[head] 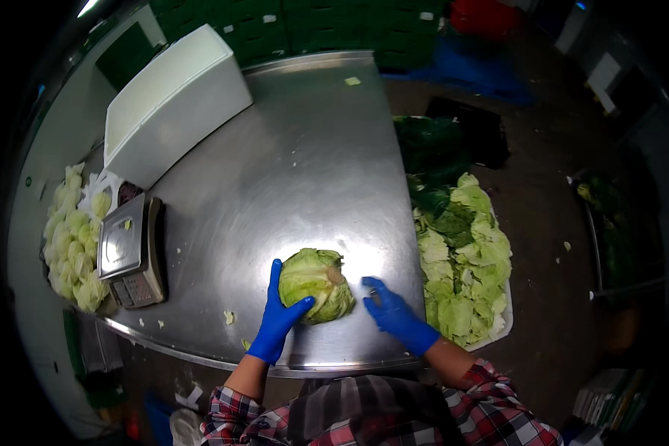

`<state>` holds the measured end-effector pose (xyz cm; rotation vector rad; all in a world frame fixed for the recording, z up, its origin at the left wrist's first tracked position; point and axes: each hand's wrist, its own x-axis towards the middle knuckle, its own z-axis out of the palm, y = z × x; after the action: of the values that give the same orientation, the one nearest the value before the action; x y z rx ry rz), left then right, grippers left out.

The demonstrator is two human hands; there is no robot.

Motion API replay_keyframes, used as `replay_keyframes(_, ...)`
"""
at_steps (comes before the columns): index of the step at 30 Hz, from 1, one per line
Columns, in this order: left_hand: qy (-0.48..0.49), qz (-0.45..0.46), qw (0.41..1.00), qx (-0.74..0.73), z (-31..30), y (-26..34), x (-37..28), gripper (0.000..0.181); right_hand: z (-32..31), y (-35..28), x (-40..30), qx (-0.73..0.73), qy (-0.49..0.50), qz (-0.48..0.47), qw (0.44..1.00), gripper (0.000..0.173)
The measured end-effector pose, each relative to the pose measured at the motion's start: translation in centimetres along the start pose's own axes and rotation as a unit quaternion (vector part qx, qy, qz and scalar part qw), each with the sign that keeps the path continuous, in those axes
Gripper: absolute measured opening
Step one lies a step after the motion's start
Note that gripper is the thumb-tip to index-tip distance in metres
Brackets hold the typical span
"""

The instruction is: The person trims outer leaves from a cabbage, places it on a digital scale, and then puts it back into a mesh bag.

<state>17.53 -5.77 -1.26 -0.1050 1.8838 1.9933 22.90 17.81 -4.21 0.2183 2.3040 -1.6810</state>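
A head of iceberg lettuce rests on the steel table near its front edge, its browned stem end turned to the right. My left hand, in a blue glove, grips the lettuce from the left with thumb and fingers spread around it. Just right of the lettuce, apart from it, is my right hand, also gloved in blue. Its fingers are bent and blurred, and a small greyish spot shows among them. Whether that hand holds something, I cannot tell.
A scale stands at the left, with a pile of trimmed lettuce heads beyond it. Behind is a white foam box. Right of the steel table, a white crate holds loose leaves. Green crates are stacked behind.
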Motion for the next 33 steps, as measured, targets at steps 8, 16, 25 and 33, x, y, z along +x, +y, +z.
replay_keyframes(8, -0.052, 0.174, 0.964, 0.194, -0.5, -2.6, 4.8, 0.115, 2.0, 0.6, 1.3, -0.154, 0.046, -0.024, 0.987, 0.025)
replay_keyframes(16, -0.103, 0.118, 0.985, 0.072, -0.5, -1.0, 7.1, 0.108, 2.6, 0.2, 2.6, -0.221, 0.036, -0.073, 0.972, 0.027)
replay_keyframes(25, -0.054, 0.184, 0.966, 0.175, -0.3, -3.2, 7.9, 0.107, 2.7, 3.1, 5.4, -0.209, 0.035, -0.018, 0.977, 0.029)
replay_keyframes(33, 0.052, 0.145, 0.941, 0.301, 1.9, -2.8, 8.1, 0.106, 0.6, 1.3, 7.2, -0.250, -0.002, 0.061, 0.966, 0.031)
